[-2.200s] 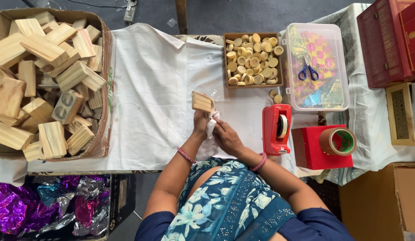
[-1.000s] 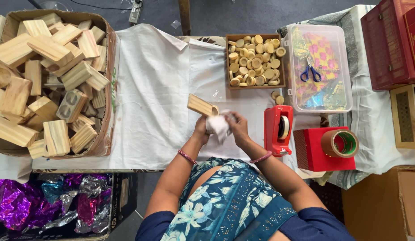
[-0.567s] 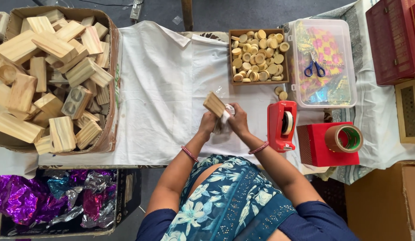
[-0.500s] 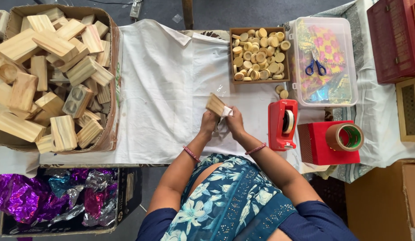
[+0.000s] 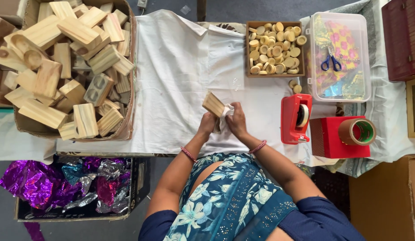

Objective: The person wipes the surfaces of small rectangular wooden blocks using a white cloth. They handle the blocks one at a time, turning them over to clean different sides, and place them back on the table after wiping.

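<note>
Left hand [image 5: 206,126] grips a wooden block [image 5: 213,104]; right hand [image 5: 236,121] presses a white cloth [image 5: 225,112] against it, wiping underway near the bench's front edge.

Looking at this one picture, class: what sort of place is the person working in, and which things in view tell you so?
Probably a small craft or gift-packing workbench. A cardboard box heaped with wooden blocks, a tray of wooden discs and a red tape dispenser surround the cloth-covered table, where the left hand holds a wooden block.

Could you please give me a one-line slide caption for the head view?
Left hand holds a wooden block while right hand presses a white cloth against it.
</note>
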